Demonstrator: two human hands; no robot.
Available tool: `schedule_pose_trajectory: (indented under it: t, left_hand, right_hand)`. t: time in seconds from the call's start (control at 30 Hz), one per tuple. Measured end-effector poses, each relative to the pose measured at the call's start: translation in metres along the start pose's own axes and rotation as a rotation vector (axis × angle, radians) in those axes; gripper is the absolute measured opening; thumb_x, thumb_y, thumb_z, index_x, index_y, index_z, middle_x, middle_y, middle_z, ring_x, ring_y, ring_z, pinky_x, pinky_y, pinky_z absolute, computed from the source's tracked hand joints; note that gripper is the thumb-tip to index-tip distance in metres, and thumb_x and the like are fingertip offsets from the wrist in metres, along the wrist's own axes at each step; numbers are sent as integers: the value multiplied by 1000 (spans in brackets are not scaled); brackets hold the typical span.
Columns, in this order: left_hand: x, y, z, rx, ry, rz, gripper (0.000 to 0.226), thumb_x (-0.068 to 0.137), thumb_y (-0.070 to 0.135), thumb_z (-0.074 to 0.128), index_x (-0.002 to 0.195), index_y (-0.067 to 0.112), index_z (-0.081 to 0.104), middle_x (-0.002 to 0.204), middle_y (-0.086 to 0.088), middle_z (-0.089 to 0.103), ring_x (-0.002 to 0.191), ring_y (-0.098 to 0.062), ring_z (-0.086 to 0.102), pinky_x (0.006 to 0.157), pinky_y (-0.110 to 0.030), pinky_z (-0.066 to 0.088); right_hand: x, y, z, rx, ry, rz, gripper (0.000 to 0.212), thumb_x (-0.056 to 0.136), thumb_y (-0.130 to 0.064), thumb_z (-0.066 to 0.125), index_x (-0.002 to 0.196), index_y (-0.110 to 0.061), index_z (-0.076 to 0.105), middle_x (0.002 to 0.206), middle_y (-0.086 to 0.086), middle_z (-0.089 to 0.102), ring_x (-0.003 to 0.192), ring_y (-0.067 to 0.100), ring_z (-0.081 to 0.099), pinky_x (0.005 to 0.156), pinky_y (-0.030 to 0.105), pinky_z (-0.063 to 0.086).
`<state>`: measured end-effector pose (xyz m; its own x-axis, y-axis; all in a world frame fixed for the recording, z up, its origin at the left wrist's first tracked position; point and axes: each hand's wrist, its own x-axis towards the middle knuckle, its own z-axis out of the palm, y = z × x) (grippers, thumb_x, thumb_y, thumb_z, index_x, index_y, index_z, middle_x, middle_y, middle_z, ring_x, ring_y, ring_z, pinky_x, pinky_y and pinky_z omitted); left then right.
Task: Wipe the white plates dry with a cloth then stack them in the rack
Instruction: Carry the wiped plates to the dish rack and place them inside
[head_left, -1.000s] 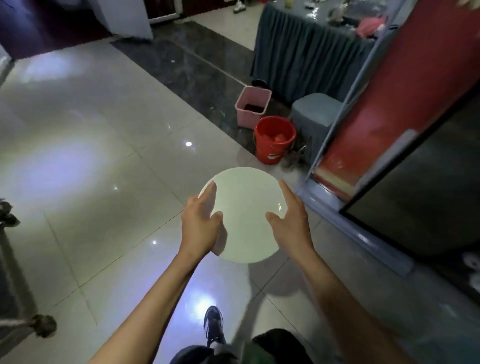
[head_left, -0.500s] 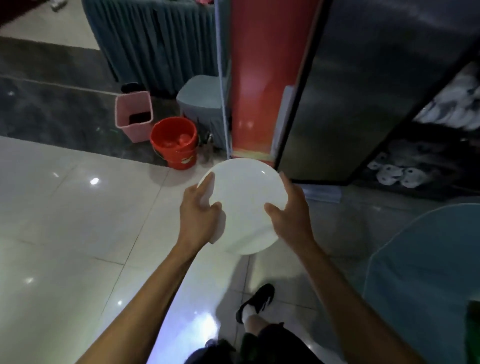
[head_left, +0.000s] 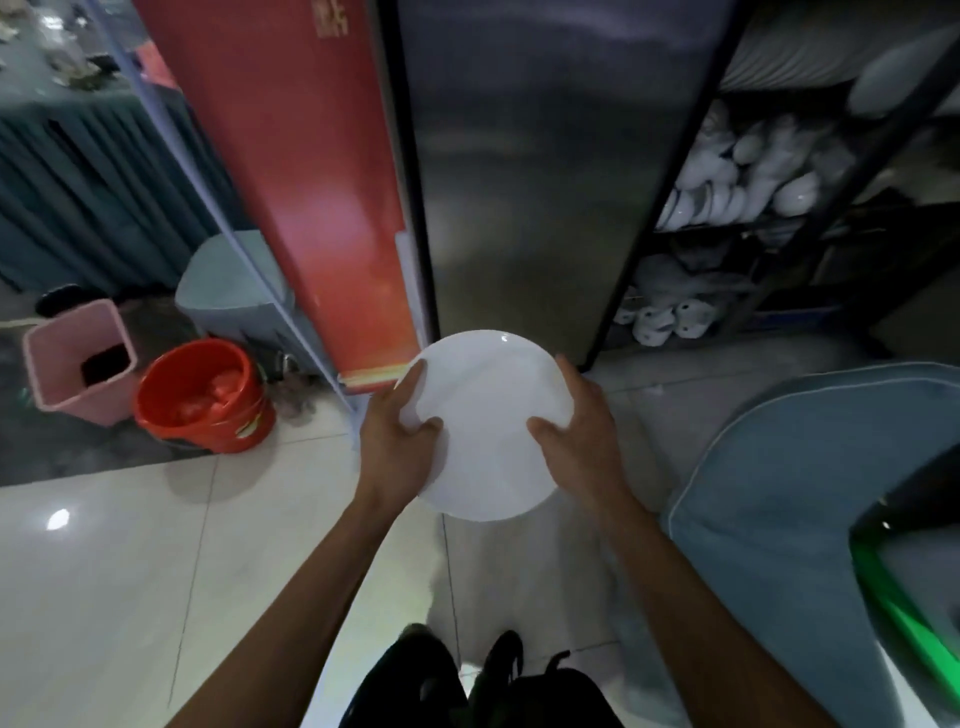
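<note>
I hold a round white plate (head_left: 488, 410) in front of me at waist height, above the tiled floor. My left hand (head_left: 397, 441) grips its left rim, thumb on top and fingers underneath. My right hand (head_left: 579, 434) grips the right rim the same way. A dark metal rack (head_left: 670, 171) stands ahead to the right, its shelves filled with white bowls and dishes (head_left: 727, 176). No cloth shows in either hand.
A steel cabinet side (head_left: 524, 171) and a red panel (head_left: 306, 171) rise straight ahead. An orange bucket (head_left: 205, 397) and a pink bin (head_left: 78, 358) stand on the floor at left. A blue-covered table (head_left: 810, 499) and a green frame (head_left: 909, 587) are at right.
The view has swung right and closer to the cabinet, bringing the rack of white dishes into sight. Both hands keep the same hold on the plate.
</note>
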<state>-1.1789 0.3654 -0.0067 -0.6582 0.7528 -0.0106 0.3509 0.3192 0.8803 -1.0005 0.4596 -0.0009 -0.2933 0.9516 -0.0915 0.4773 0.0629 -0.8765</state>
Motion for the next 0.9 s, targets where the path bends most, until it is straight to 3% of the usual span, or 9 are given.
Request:
schedule_pose_trajectory:
  t: [0.17, 0.33, 0.37, 0.43, 0.5, 0.6, 0.8, 0.9]
  left_hand:
    - [63, 17, 43, -25, -98, 25, 68, 84, 1, 65, 144, 31, 52, 128, 2, 50, 114, -15, 46, 97, -28, 36]
    - [137, 38, 88, -92, -178, 99, 68, 82, -1, 67, 141, 30, 55, 122, 2, 53, 104, -11, 50, 76, 3, 34]
    - [152, 43, 96, -99, -196, 113, 68, 82, 1, 67, 141, 32, 54, 123, 5, 52, 106, -10, 50, 80, 1, 36]
    - [181, 54, 111, -101, -245, 125, 69, 84, 6, 68, 142, 38, 53, 126, 12, 49, 111, -8, 48, 94, -18, 42]
    - [208, 66, 126, -140, -315, 126, 68, 86, 6, 68, 142, 40, 52, 129, 14, 48, 115, -8, 47, 99, -28, 43]
    - [239, 85, 153, -147, -407, 154, 67, 87, 4, 66, 141, 40, 52, 131, 14, 47, 115, -9, 47, 95, -24, 41]
    - [285, 121, 221, -94, -564, 156, 68, 89, 3, 64, 145, 38, 49, 144, 1, 48, 126, -20, 49, 106, -38, 43]
    - [304, 144, 263, -99, -596, 188, 68, 88, 0, 64, 145, 35, 50, 140, 0, 51, 119, -15, 51, 98, -29, 44]
  right_hand:
    - [51, 6, -23, -13, 97, 51, 80, 84, -9, 69, 152, -33, 36, 140, 1, 42, 113, 6, 40, 95, 21, 35]
    - [113, 2, -44, -24, 208, 92, 79, 85, -12, 71, 151, -38, 36, 139, 0, 44, 112, 7, 41, 92, 23, 34]
    - [126, -1, -48, -24, 234, 100, 79, 84, -12, 72, 151, -37, 37, 141, 0, 45, 114, 8, 42, 93, 23, 34]
    - [149, -5, -57, -7, 291, 119, 80, 83, -11, 74, 151, -33, 38, 144, 1, 46, 118, 10, 44, 96, 25, 37]
    - [168, -7, -67, 35, 340, 137, 82, 81, -10, 76, 152, -29, 38, 147, 0, 49, 126, 15, 48, 106, 35, 43]
    - [190, -5, -81, 112, 397, 175, 78, 80, -10, 77, 149, -27, 44, 142, -1, 56, 127, 20, 53, 106, 48, 47]
    - [236, 18, -114, 149, 505, 260, 69, 83, -17, 76, 144, -32, 48, 134, -5, 59, 121, 19, 56, 98, 45, 53]
    - [265, 36, -139, 182, 547, 280, 71, 84, -16, 75, 146, -32, 45, 139, -3, 55, 124, 19, 54, 99, 45, 52]
